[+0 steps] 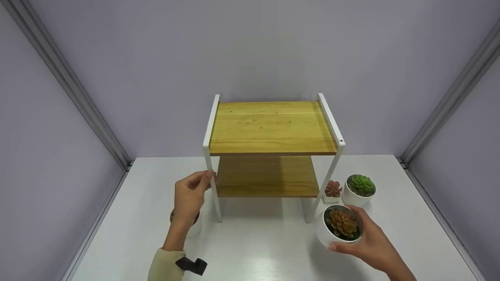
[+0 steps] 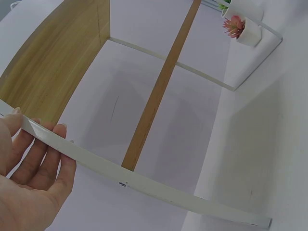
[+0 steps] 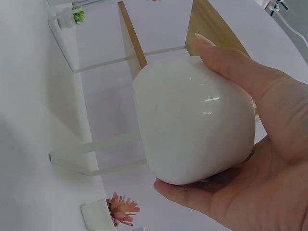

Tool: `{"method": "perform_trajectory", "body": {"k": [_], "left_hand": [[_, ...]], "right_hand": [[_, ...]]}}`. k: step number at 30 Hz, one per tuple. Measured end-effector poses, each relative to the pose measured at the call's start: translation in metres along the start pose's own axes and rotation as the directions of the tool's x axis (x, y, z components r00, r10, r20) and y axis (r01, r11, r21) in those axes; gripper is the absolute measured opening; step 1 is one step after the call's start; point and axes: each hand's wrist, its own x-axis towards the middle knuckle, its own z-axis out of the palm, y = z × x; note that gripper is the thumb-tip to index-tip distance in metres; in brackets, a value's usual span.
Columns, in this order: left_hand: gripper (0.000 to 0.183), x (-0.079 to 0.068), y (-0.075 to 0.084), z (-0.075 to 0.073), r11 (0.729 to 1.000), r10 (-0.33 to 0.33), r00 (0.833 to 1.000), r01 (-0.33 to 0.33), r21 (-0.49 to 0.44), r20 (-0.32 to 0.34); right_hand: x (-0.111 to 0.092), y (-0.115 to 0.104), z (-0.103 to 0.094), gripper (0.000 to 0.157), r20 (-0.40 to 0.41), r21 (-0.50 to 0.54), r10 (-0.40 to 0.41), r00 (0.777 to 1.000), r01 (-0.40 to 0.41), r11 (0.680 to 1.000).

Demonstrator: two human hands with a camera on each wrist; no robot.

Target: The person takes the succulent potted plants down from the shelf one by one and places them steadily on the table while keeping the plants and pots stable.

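My right hand (image 1: 373,245) holds a white round pot with an orange-brown succulent (image 1: 342,224), fingers and thumb around its sides. It is above the table, just in front of the shelf's right leg. In the right wrist view, the pot's smooth white side (image 3: 192,120) faces the camera. My left hand (image 1: 188,199) grips the front left leg (image 2: 96,162) of a two-tier shelf (image 1: 269,128) with wooden boards and a white frame. The shelf stands upright on the table. Behind the left wrist, a white pot (image 1: 194,229) is mostly hidden.
To the right of the shelf stand a white pot with a green succulent (image 1: 361,186) and a small white pot with a reddish succulent (image 1: 333,189), both on the white table (image 1: 406,195). Pale walls (image 1: 269,47) enclose the table at the back and sides.
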Motion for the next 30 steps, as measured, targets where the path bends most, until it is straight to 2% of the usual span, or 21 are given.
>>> {"method": "perform_trajectory", "body": {"k": [4,12,30], "left_hand": [[0.027,0.000,0.001,0.000,1.000,-0.008,1.000,0.008,0.002,-0.005],[0.031,0.000,0.000,0.000,1.000,0.008,1.000,-0.008,0.007,0.004],[0.033,0.000,-0.001,-0.001,1.000,0.014,1.000,-0.015,0.023,0.011]], "right_hand": [[0.006,0.006,0.000,0.122,-0.006,-0.006,0.026,1.000,-0.026,1.000],[0.012,0.021,-0.002,0.119,-0.032,-0.007,-0.014,0.999,0.014,1.000],[0.034,0.043,-0.001,0.125,-0.036,-0.020,0.076,0.996,-0.076,0.997]]}}
